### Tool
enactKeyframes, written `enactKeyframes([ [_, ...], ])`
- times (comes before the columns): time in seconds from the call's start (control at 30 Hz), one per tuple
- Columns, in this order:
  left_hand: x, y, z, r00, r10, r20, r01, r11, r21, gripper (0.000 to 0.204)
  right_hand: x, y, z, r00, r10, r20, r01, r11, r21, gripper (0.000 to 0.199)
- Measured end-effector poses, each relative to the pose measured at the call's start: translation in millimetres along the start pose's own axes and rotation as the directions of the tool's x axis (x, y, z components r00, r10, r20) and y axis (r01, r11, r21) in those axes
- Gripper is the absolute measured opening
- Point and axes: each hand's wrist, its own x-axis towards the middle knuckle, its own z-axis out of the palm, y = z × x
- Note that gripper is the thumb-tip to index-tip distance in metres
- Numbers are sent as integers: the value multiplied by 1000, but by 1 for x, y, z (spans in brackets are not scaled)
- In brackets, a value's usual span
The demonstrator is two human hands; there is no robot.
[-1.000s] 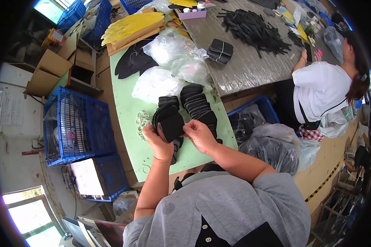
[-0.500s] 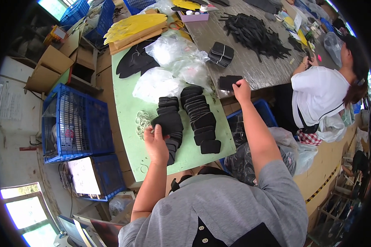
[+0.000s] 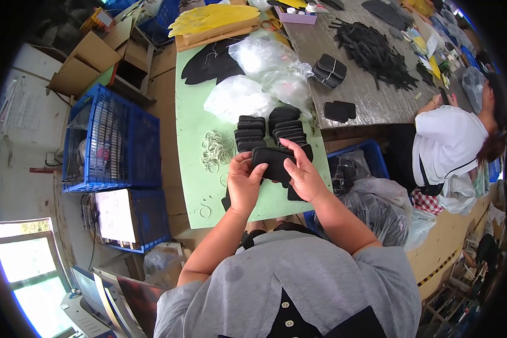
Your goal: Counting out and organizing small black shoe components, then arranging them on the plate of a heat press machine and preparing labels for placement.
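We observe both hands at the near half of the green worktop [image 3: 190, 188], in front of two columns of black pieces. The left hand [image 3: 244, 181] grasps the left side of a black piece [image 3: 271, 163], thumb on its near edge. The right hand [image 3: 304, 177] grips the same piece from the right, its thumb pressed to the face and its fingers along the far side. We cannot tell how many layers lie between them. The held piece sits above the near part of the left column [image 3: 250, 132] and the right column [image 3: 287, 128]. To the left of the columns we note a heap of pale rings [image 3: 214, 149]; one loose ring [image 3: 205, 211] lies nearer. Clear plastic bags [image 3: 239, 100] lie just beyond the columns. On the grey worktop [image 3: 386, 114], far right, we record a few flat black pieces [image 3: 339, 111], a tied black bundle [image 3: 328, 71] and a tangle of black strips [image 3: 372, 55]. A co-worker in a white top [image 3: 445, 132] is at its right.
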Motion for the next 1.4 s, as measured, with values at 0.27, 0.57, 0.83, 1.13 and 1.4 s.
enactKeyframes([
  [0.27, -16, 8, -10, 979, 120, 163, -150, 972, 183, 54, -9, 14, 14, 993, -96, -63, 99, 994, 46, 33],
  [0.57, -35, 12, -41, 978, 117, 170, -184, 868, 461, 24, -24, 43, 23, 941, -311, 131, 337, 833, -438, 39],
  [0.83, -39, -1, -65, 984, -68, 162, 20, 959, 283, 31, 36, 14, -20, 969, -125, -214, -1, 862, -508, 19],
  [1.13, -39, -15, -109, 980, -199, 29, 175, 914, 366, 25, 151, -39, -249, 608, -475, -637, -132, 730, -670, 26],
  [1.4, -51, -25, -163, 930, -276, -241, 358, 825, 438, 20, 193, -36, -245, 714, -293, -635, -178, 802, -571, 30],
])
